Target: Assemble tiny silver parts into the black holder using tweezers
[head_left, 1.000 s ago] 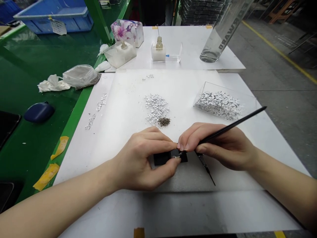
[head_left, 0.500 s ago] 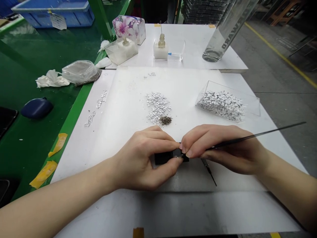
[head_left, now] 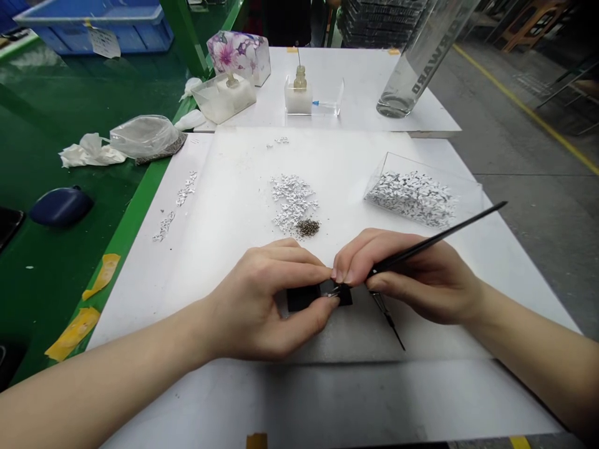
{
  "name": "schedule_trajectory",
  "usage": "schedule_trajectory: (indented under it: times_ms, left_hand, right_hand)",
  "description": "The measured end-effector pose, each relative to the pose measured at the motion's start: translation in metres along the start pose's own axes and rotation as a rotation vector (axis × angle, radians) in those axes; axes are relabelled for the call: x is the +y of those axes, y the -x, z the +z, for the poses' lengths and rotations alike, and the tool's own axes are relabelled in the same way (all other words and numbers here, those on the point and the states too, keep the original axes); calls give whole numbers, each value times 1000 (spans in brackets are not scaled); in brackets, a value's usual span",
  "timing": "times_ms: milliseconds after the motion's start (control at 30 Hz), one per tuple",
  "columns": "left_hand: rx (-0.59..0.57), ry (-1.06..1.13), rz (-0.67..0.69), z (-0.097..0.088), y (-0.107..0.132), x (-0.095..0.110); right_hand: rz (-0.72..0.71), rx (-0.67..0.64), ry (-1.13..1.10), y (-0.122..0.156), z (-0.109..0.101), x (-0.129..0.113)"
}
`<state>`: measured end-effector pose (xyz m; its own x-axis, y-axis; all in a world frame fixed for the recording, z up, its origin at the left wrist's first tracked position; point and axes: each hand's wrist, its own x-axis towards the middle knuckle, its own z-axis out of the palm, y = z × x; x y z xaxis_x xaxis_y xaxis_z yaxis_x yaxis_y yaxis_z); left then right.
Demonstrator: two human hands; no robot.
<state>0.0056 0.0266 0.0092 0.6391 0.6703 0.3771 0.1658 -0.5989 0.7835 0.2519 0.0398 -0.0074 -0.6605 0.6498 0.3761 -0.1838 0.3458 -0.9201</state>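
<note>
My left hand [head_left: 274, 299] is closed, with thumb and index finger pinching from either side over a small black block [head_left: 303, 298]. A tiny shiny part [head_left: 332, 293] shows between those fingertips; its kind is too small to make out. My right hand [head_left: 412, 271] grips black tweezers [head_left: 435, 239], their rear end pointing up to the right and their tips down at the tiny part. Below the right hand a thin dark tool with a fine tip [head_left: 389, 321] slants over the mat; whether the hand touches it is hidden. Beyond the fingers lie small white pieces [head_left: 294, 198] and a brown heap of tiny metallic bits [head_left: 308, 227].
A clear box [head_left: 418, 193] of white pieces lies tilted at right. Further back stand a clear tray with a small bottle [head_left: 300, 81], another tray [head_left: 210, 103], a flowered box [head_left: 241, 53] and a tall glass cylinder [head_left: 412, 68]. Plastic bags [head_left: 143, 136] lie left.
The tweezers' rear end has swung left and up, so they stand steeper. My right fingers have shifted slightly. My left hand keeps its pinch; the whole view has drifted slightly left.
</note>
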Motion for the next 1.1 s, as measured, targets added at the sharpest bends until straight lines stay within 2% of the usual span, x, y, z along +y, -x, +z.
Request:
schedule_trajectory:
  times_ms: [333,667,1100]
  left_hand:
    - [6,0,6,1,1,-2]
    - [6,-11,2,1,0,-1]
    - [6,-13,-8,0,1,-1]
  right_hand:
    - [-31,-44,50,-2,-1,-3]
    - [-4,11,-24,1,0,1]
    - [-13,9,44,-1,-1,0]
